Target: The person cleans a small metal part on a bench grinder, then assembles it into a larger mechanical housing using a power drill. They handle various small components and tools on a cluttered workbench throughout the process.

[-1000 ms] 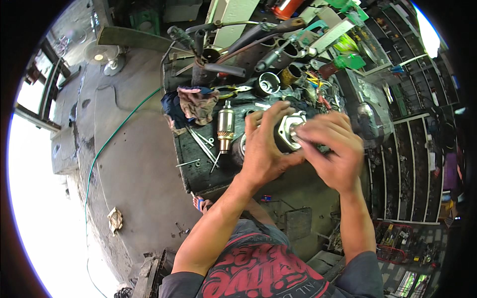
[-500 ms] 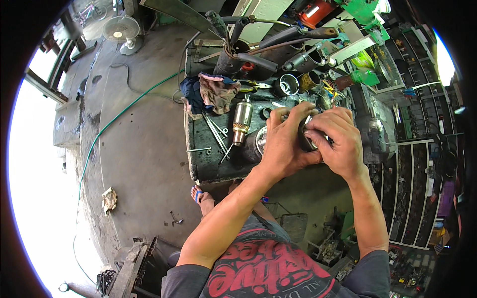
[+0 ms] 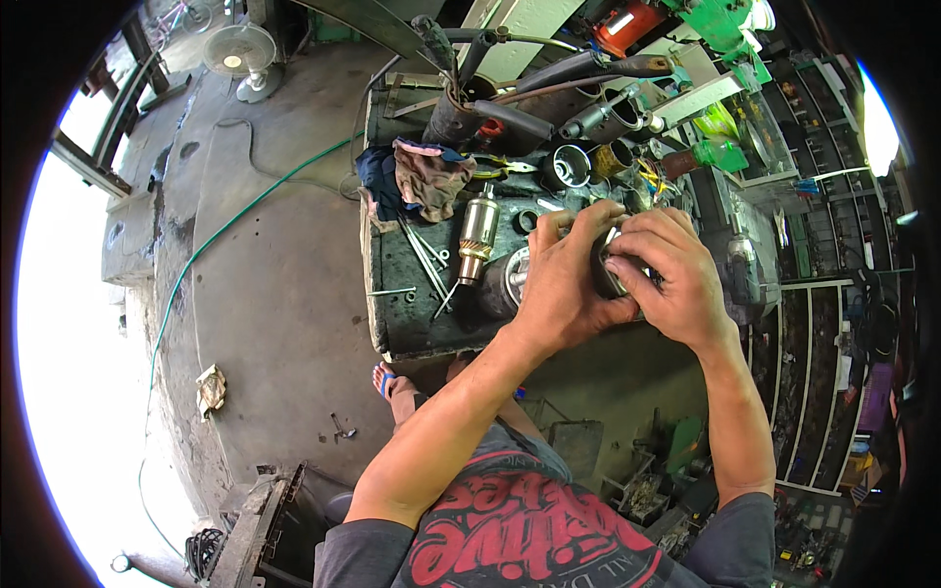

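Note:
Both hands are over the front right part of the dark workbench (image 3: 431, 320). My left hand (image 3: 570, 267) is wrapped round a dark, round metal part (image 3: 605, 267), mostly covered by the fingers. My right hand (image 3: 673, 269) is closed against the same part from the right, thumb and fingertips at its open rim. What the right fingertips pinch there, if anything, is hidden. A motor armature (image 3: 478, 233) with copper-coloured windings lies to the left. Between it and my left hand is a round motor housing (image 3: 502, 284), partly covered by that hand.
Long thin bolts (image 3: 423, 257) and small nuts lie left of the armature. Behind are crumpled rags (image 3: 429, 181), pliers (image 3: 505, 167), a shiny metal cup (image 3: 568, 168) and tins of tools. A green hose (image 3: 225, 227) crosses the floor; a fan (image 3: 241, 54) stands far left.
My right hand and forearm have shifted slightly to the right, the fingers still at the part. My left hand keeps nearly the same place and grip.

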`<state>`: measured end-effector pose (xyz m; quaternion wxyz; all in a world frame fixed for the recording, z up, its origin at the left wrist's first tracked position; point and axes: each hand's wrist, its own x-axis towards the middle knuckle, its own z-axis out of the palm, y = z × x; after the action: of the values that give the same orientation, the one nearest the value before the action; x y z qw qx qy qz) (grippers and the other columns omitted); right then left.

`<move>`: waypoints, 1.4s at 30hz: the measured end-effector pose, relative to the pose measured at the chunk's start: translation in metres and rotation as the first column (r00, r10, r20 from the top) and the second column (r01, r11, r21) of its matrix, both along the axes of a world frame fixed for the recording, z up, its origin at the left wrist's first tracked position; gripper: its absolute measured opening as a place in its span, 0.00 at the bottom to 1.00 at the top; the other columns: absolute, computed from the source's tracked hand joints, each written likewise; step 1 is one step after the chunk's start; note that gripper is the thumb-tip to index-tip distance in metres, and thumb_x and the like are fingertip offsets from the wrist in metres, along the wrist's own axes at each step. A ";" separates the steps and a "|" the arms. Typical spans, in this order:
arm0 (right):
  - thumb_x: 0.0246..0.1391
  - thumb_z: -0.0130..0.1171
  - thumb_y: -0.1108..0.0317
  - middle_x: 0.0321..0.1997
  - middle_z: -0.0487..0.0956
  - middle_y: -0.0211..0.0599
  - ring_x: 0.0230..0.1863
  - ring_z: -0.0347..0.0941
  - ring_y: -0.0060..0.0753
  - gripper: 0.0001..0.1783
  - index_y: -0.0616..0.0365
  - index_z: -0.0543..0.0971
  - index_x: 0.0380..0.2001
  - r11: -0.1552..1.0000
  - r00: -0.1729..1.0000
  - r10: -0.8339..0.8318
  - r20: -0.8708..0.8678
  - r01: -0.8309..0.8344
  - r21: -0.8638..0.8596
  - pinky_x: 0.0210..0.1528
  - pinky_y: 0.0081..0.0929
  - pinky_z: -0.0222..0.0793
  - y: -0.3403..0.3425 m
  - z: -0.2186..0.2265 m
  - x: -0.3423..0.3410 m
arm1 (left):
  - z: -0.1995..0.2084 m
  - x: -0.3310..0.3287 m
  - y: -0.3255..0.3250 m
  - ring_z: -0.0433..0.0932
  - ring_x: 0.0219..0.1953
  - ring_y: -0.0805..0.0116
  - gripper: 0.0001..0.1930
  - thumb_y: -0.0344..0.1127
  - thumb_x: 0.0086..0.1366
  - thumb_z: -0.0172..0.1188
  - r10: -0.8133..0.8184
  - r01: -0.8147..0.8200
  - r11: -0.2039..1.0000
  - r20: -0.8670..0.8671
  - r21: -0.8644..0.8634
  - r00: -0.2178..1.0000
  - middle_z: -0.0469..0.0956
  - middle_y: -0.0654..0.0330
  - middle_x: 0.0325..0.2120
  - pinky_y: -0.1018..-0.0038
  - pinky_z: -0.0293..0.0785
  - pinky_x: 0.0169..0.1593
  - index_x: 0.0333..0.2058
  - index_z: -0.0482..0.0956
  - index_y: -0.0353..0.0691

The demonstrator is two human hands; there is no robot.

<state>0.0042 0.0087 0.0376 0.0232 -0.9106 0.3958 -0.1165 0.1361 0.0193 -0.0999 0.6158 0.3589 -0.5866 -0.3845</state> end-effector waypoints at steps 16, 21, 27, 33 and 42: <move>0.55 0.74 0.68 0.44 0.82 0.36 0.49 0.77 0.44 0.11 0.57 0.85 0.40 0.997 0.989 0.078 -0.126 -0.078 0.004 0.54 0.40 0.70 -0.007 0.008 0.003 | 0.003 0.003 0.001 0.68 0.60 0.48 0.52 0.40 0.39 0.79 0.002 -0.002 1.000 0.053 0.007 0.999 0.81 0.57 0.56 0.55 0.63 0.69 0.67 0.68 0.47; 0.56 0.74 0.67 0.43 0.81 0.37 0.46 0.76 0.46 0.12 0.58 0.84 0.41 0.998 0.998 0.050 -0.031 -0.048 0.045 0.52 0.41 0.71 -0.008 0.010 0.005 | 0.003 0.004 0.002 0.68 0.60 0.43 0.49 0.43 0.41 0.78 -0.012 0.012 0.999 -0.006 0.034 1.000 0.81 0.55 0.55 0.51 0.62 0.68 0.66 0.69 0.50; 0.55 0.73 0.68 0.45 0.81 0.38 0.48 0.77 0.47 0.14 0.59 0.82 0.43 0.997 0.981 0.073 -0.182 -0.066 0.047 0.53 0.42 0.71 -0.011 0.012 0.006 | 0.001 0.004 0.000 0.67 0.58 0.49 0.53 0.41 0.38 0.79 -0.012 0.011 1.000 0.067 0.014 0.998 0.78 0.56 0.56 0.56 0.63 0.68 0.68 0.68 0.47; 0.55 0.73 0.68 0.44 0.81 0.37 0.46 0.76 0.47 0.12 0.58 0.83 0.41 0.995 0.981 0.103 -0.164 -0.100 0.025 0.52 0.43 0.70 -0.008 0.012 0.006 | 0.001 0.004 0.002 0.68 0.60 0.43 0.52 0.44 0.39 0.80 -0.007 0.006 0.999 0.040 0.044 0.999 0.79 0.56 0.56 0.51 0.62 0.67 0.67 0.67 0.51; 0.55 0.72 0.72 0.44 0.82 0.37 0.48 0.77 0.46 0.09 0.57 0.85 0.40 0.999 0.993 0.043 -0.107 -0.042 0.012 0.55 0.43 0.72 -0.007 0.017 0.008 | 0.002 0.005 0.001 0.68 0.60 0.44 0.50 0.42 0.41 0.78 -0.029 0.027 0.998 0.041 0.048 0.999 0.79 0.56 0.58 0.51 0.61 0.68 0.66 0.68 0.51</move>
<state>0.0121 0.0022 0.0545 0.0087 -0.9237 0.3775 -0.0652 0.1409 0.0201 -0.0980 0.5893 0.3732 -0.5950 -0.3993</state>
